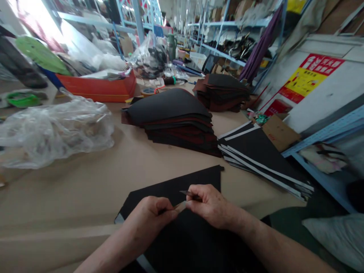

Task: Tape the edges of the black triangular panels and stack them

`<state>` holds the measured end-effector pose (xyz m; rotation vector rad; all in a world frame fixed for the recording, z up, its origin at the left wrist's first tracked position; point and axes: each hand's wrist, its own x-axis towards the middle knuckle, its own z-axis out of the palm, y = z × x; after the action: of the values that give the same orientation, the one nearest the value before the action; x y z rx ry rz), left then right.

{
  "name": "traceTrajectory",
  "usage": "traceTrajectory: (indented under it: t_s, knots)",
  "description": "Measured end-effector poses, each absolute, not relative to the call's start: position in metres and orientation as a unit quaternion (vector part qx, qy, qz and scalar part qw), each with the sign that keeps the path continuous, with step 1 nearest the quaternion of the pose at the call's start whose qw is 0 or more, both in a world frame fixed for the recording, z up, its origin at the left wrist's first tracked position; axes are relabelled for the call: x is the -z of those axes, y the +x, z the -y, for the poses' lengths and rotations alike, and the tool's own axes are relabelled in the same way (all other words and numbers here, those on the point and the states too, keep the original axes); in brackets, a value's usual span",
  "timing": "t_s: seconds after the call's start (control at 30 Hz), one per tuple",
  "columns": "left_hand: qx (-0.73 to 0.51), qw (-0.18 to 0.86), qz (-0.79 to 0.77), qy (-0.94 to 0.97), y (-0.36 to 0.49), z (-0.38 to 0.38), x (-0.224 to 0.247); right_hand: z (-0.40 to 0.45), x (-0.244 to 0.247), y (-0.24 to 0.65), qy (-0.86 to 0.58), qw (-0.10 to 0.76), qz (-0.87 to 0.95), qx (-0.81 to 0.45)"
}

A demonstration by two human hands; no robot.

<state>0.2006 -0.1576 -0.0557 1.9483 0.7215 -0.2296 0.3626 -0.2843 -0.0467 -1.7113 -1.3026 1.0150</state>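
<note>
Both of my hands are close together over a black sheet (170, 185) at the table's near edge. Thumb and fingers of my left hand (155, 218) pinch a small pale strip (180, 207). The strip's other end reaches the fingertips of my right hand (209, 206). My right hand also holds a small dark pointed tool (187, 193), its tip pointing left. A short grey-white band (119, 218) shows at the black sheet's left corner.
A tall stack of dark and brown pieces (176, 117) stands beyond my hands, with another stack (222, 91) behind. Black pieces with white edges (261, 159) lie right. Clear plastic bags (57, 131) and an orange box (96, 87) are left. Blue shelving (327, 129) borders the right.
</note>
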Motion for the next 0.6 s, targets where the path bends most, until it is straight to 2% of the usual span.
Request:
traceTrajectory:
  t_s: [0.27, 0.43, 0.6]
  knots:
    - [0.138, 0.415, -0.345, 0.830, 0.170, 0.108, 0.057, 0.295, 0.068, 0.457, -0.807, 0.376, 0.367, -0.269]
    - [0.182, 0.367, -0.378, 0.830, 0.148, 0.078, 0.062, 0.306, 0.085, 0.492, -0.847, 0.348, 0.301, -0.266]
    - [0.154, 0.369, -0.369, 0.839, 0.131, 0.055, 0.083, 0.307, 0.087, 0.486, -0.853, 0.343, 0.283, -0.274]
